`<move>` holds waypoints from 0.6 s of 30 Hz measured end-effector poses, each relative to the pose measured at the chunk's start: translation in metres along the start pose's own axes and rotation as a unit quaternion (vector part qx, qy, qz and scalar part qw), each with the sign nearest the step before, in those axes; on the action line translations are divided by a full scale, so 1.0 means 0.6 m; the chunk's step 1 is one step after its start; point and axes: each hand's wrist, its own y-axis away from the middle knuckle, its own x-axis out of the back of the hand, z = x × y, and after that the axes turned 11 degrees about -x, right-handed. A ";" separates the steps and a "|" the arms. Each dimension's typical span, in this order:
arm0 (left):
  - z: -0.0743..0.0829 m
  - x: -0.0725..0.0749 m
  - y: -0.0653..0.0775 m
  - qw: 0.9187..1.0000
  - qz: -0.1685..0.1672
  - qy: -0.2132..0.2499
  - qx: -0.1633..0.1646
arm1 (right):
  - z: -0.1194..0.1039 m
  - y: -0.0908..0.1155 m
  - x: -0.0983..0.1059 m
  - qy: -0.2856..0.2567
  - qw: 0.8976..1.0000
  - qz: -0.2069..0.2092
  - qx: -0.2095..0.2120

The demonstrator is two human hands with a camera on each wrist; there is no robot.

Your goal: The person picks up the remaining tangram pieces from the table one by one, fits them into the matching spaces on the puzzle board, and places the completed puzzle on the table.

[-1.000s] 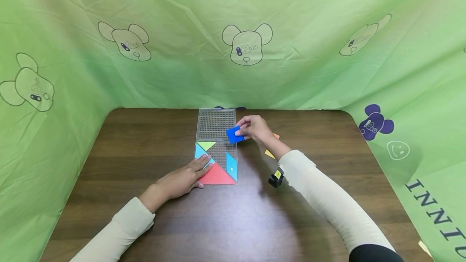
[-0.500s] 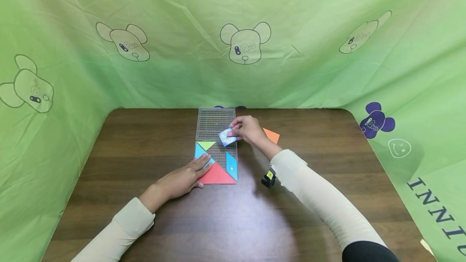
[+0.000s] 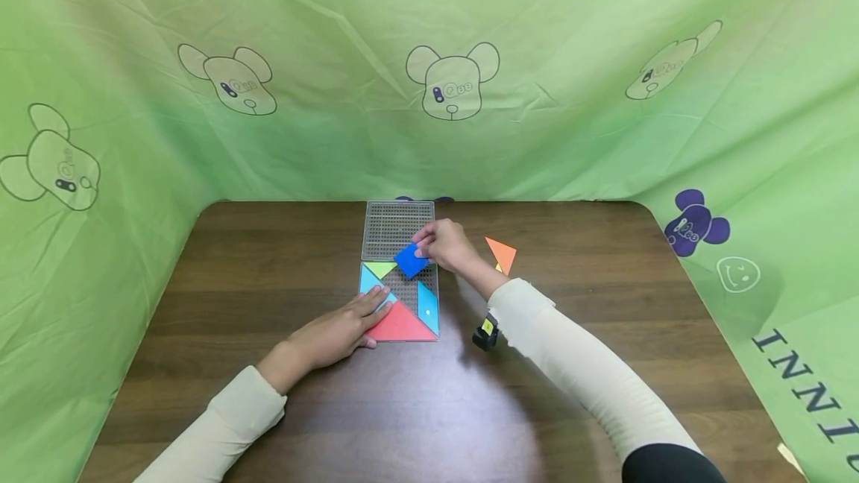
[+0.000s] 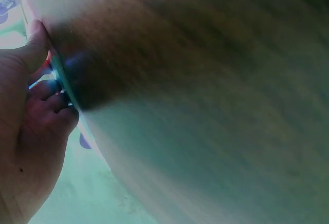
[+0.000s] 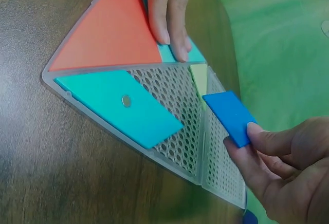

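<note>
My right hand [image 3: 444, 244] pinches a blue square tangram piece [image 5: 231, 116] between thumb and fingers, held over the clear hinged case [image 5: 180, 100]. Fingers of my left hand [image 3: 341, 330] lie straight across the near-left part of that case, over a light-blue triangle [image 3: 369, 279] and the edge of a red triangle [image 3: 405, 323]. A light-green triangle [image 3: 379, 268] fills the far left corner. Along the right side lies a light-blue parallelogram [image 5: 118, 106] with a small round metal dot. Bare perforated base shows between the pieces. The left wrist view is dim and blurred.
The lid [image 3: 389, 229] of the case lies opened flat behind it. Right of the case, an orange triangle [image 3: 502, 253] lies on the wooden table [image 3: 282, 244], a bit of yellow piece beside it. Green cloth [image 3: 322, 147] hangs around the table's back and sides.
My right hand has moved left with the blue square, from beside the lid to over the case, turning the piece on the way. The left hand has stayed in place.
</note>
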 end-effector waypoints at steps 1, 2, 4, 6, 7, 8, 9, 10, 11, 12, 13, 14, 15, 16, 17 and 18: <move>0.000 0.000 0.000 1.000 0.000 0.001 0.001 | 0.000 0.000 -0.002 0.007 1.000 0.002 0.002; -0.001 0.000 0.000 1.000 0.000 0.001 0.001 | 0.000 0.000 -0.005 0.013 1.000 0.003 0.004; -0.001 0.000 0.001 1.000 0.000 0.002 0.000 | 0.001 0.000 -0.009 0.028 1.000 0.006 0.012; 0.000 0.000 0.000 1.000 -0.002 0.002 0.002 | 0.003 0.000 -0.014 0.041 0.999 0.007 0.021; 0.000 0.001 0.000 1.000 -0.003 0.003 0.003 | 0.004 0.000 -0.017 0.048 0.999 0.007 0.025; 0.001 0.001 0.000 1.000 -0.003 0.004 0.003 | 0.004 0.000 -0.019 0.051 0.998 0.005 0.029; 0.001 0.002 0.000 1.000 -0.003 0.005 0.004 | 0.005 0.000 -0.022 0.056 0.998 0.003 0.033; 0.002 0.002 0.000 1.000 -0.003 0.006 0.005 | 0.006 0.001 -0.024 0.060 0.998 0.001 0.036; 0.002 0.003 0.000 1.000 -0.003 0.008 0.005 | 0.006 0.001 -0.026 0.062 0.997 -0.002 0.037; 0.003 0.003 0.000 1.000 -0.003 0.009 0.006 | 0.006 0.001 -0.028 0.065 0.997 -0.004 0.038; 0.003 0.004 0.000 1.000 -0.003 0.010 0.007 | 0.006 0.002 -0.031 0.067 0.997 -0.006 0.040; 0.003 0.004 0.000 1.000 -0.003 0.010 0.007 | 0.006 0.002 -0.032 0.068 0.997 -0.008 0.040; 0.004 0.004 0.000 1.000 -0.001 0.009 0.005 | 0.006 0.002 -0.034 0.069 0.997 -0.009 0.039; 0.004 0.004 0.000 1.000 -0.001 0.008 0.003 | 0.006 0.002 -0.035 0.069 0.997 -0.009 0.038; 0.004 0.004 0.000 1.000 0.001 0.007 0.001 | 0.006 0.001 -0.037 0.070 0.997 -0.010 0.036; 0.004 0.003 0.000 1.000 0.002 0.005 0.000 | 0.006 0.000 -0.038 0.072 0.997 -0.010 0.036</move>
